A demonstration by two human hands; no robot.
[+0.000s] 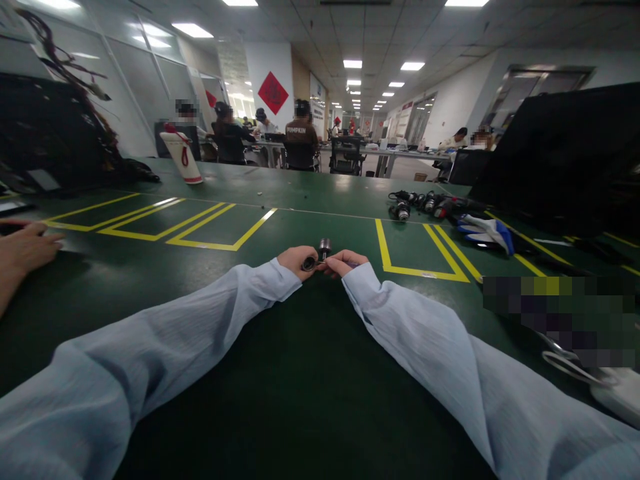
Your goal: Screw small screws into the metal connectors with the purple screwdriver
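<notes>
Both my arms, in pale blue sleeves, reach out over a dark green table [300,373]. My left hand [296,259] is closed around a small dark ring-shaped part [309,263]. My right hand [345,262] pinches a small dark cylindrical part [325,248] that stands up between the two hands. The two hands nearly touch in the middle of the table. Most of the fingers are curled and partly hidden.
Another person's hand [27,248] rests on the table at far left. A white cup [184,157] stands at the back left. Several dark small parts [415,203] and blue-white gloves [487,232] lie at right; scissors [570,363] sit near the right edge. Yellow lines [220,230] mark the table.
</notes>
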